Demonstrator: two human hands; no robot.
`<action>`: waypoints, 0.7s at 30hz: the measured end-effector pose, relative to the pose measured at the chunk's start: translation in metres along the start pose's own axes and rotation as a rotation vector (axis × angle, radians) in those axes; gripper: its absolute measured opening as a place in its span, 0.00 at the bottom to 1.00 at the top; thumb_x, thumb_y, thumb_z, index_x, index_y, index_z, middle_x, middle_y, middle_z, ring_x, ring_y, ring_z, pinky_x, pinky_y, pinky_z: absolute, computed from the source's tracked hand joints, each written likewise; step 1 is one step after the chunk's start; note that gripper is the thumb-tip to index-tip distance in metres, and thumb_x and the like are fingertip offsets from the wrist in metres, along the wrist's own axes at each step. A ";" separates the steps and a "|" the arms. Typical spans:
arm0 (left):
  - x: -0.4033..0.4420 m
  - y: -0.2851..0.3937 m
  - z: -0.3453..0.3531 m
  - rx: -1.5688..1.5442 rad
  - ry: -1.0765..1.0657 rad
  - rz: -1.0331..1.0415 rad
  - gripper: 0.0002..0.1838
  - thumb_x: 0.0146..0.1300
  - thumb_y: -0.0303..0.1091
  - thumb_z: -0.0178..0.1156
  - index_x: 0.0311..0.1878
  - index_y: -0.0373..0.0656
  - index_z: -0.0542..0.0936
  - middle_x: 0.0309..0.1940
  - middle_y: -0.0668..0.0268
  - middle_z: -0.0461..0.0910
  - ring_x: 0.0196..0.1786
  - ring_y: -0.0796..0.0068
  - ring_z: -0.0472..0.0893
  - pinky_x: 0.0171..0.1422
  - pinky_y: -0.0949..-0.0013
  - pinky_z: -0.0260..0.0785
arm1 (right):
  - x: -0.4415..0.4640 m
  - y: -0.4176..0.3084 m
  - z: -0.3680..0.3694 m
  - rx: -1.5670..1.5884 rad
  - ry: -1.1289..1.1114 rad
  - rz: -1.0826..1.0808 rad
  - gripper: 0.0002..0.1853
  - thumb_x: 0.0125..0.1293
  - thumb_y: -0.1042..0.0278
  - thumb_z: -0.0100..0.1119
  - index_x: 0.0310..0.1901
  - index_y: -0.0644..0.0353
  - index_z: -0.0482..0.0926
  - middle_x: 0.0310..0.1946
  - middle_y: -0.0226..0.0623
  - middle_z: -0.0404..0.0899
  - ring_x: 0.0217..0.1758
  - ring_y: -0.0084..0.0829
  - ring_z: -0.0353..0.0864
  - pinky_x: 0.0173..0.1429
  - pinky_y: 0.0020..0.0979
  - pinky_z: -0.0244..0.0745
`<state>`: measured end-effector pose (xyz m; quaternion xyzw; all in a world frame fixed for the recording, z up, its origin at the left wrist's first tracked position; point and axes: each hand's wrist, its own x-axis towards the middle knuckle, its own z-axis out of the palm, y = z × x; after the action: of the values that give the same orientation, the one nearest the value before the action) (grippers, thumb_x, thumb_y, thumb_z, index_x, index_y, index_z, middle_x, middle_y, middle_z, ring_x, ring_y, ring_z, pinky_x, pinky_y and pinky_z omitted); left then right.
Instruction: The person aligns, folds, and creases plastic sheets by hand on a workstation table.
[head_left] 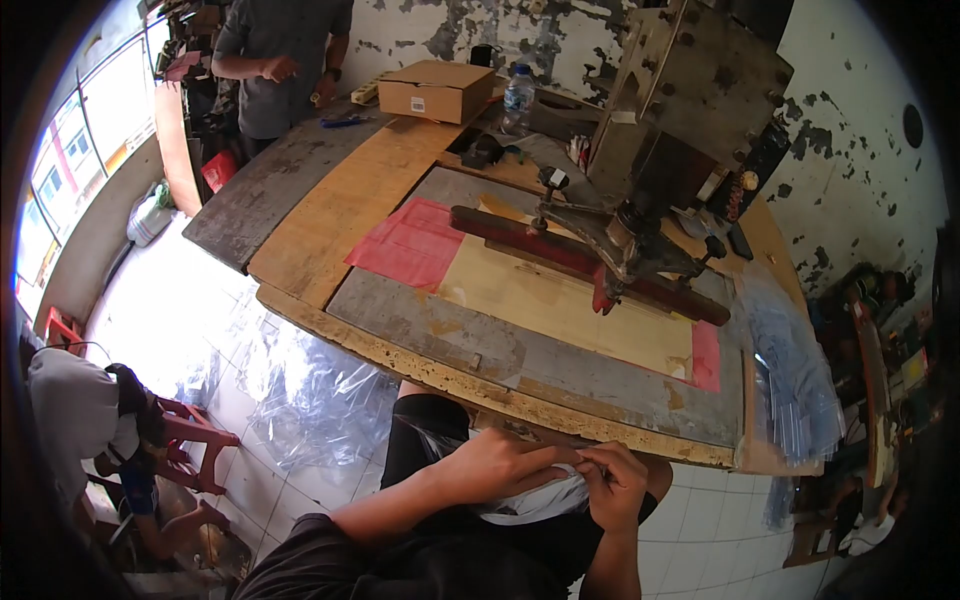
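My left hand (508,466) and my right hand (612,484) meet over my lap, just below the table's front edge. Both are closed, with fingertips pinched together close to each other. A crumpled piece of clear plastic (540,502) hangs under them across my lap, and its upper edge runs into the fingers. The exact pinch point is hidden. In front of me stands a press with a long dark red bar (570,255) above a yellowish sheet (530,298). Red sheets (410,240) stick out at the left end of the yellowish one.
A worn wooden table (360,200) carries a cardboard box (437,88) and a water bottle (519,98). Clear plastic sheets (795,370) are stacked at right; plastic scraps (310,390) cover the floor. One person (280,70) stands behind; another (90,410) sits at left beside a red stool (195,440).
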<state>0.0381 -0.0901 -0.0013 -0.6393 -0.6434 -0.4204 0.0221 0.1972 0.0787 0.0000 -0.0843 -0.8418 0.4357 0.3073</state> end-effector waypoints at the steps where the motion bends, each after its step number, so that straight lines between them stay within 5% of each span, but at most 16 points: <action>1: 0.000 0.000 0.000 -0.003 -0.019 -0.012 0.18 0.68 0.37 0.73 0.59 0.49 0.87 0.33 0.61 0.90 0.32 0.59 0.90 0.38 0.61 0.85 | 0.001 0.000 0.000 -0.008 0.006 -0.035 0.07 0.71 0.74 0.73 0.44 0.69 0.89 0.36 0.38 0.87 0.36 0.25 0.84 0.37 0.24 0.73; 4: 0.003 0.002 -0.001 -0.006 0.045 0.026 0.15 0.73 0.43 0.68 0.58 0.50 0.84 0.29 0.65 0.87 0.27 0.61 0.87 0.31 0.60 0.81 | 0.001 -0.001 -0.001 -0.006 0.009 -0.050 0.07 0.71 0.74 0.73 0.45 0.69 0.89 0.37 0.38 0.87 0.35 0.25 0.84 0.37 0.24 0.73; 13: 0.010 0.009 -0.008 -0.018 0.052 0.027 0.18 0.69 0.38 0.73 0.60 0.49 0.87 0.29 0.61 0.89 0.27 0.59 0.88 0.33 0.60 0.82 | 0.002 -0.001 -0.002 -0.013 0.022 -0.092 0.06 0.70 0.77 0.72 0.45 0.70 0.88 0.37 0.39 0.87 0.36 0.26 0.85 0.39 0.24 0.75; 21: 0.007 0.006 -0.007 0.000 0.009 0.011 0.15 0.73 0.43 0.69 0.58 0.50 0.85 0.31 0.64 0.89 0.29 0.60 0.88 0.32 0.60 0.81 | 0.001 -0.005 -0.001 0.086 0.005 0.002 0.05 0.70 0.79 0.70 0.45 0.71 0.87 0.36 0.41 0.86 0.35 0.27 0.86 0.39 0.25 0.78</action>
<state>0.0385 -0.0898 0.0100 -0.6411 -0.6398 -0.4230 0.0272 0.1977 0.0770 0.0052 -0.0730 -0.8215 0.4714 0.3123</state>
